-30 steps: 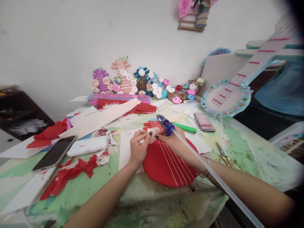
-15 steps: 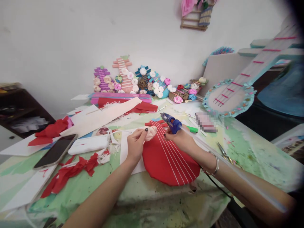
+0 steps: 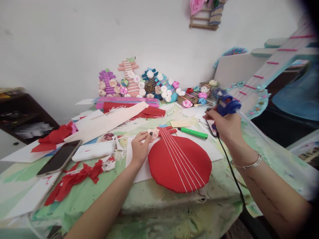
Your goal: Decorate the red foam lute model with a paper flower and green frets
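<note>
Pinched in my left hand (image 3: 141, 146) is a cream fabric flower (image 3: 154, 133), close by the neck of a small red lute-shaped craft (image 3: 179, 162). White strings run down the red body, which lies on a white sheet (image 3: 139, 172). My right hand (image 3: 228, 127) grips a blue hot glue gun (image 3: 225, 102), raised at the right over the table and partly blurred. A black cord (image 3: 231, 169) hangs from it. A green marker (image 3: 193, 132) lies behind the red craft, beside a small cream strip (image 3: 183, 123).
Red cloth scraps (image 3: 74, 181), a phone (image 3: 59, 158) and a white case (image 3: 94, 152) lie at the left. Several flowered instrument crafts (image 3: 129, 79) lean along the wall. A large pale blue model (image 3: 264, 76) stands at the right, near a dark shelf-side chair (image 3: 294, 99).
My right hand has carried the glue gun away from the flower, up and to the right. My left hand has shifted slightly left with the flower, nearer the neck.
</note>
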Demonstrator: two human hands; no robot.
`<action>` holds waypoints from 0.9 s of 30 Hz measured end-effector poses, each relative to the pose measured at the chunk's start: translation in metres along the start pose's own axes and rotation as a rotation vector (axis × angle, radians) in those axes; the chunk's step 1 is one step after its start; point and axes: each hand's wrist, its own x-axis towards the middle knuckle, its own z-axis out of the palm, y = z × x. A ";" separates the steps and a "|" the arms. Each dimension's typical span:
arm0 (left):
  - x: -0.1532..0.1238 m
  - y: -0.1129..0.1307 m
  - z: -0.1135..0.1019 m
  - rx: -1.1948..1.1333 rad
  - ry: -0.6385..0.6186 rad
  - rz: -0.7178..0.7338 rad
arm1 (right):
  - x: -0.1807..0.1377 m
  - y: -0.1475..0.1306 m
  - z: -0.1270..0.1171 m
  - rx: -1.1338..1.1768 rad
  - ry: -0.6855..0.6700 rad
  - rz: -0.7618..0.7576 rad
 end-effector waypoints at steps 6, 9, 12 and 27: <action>0.004 -0.018 0.000 0.183 -0.045 0.141 | -0.033 0.007 0.027 -0.006 -0.626 0.041; 0.005 -0.023 -0.002 0.181 -0.084 0.149 | -0.044 0.012 0.040 -0.098 -0.765 -0.037; 0.004 -0.021 -0.001 0.175 -0.111 0.148 | -0.049 0.014 0.047 -0.127 -0.817 -0.083; 0.003 -0.015 0.000 0.200 -0.212 0.198 | -0.056 0.018 0.058 -0.198 -0.835 -0.077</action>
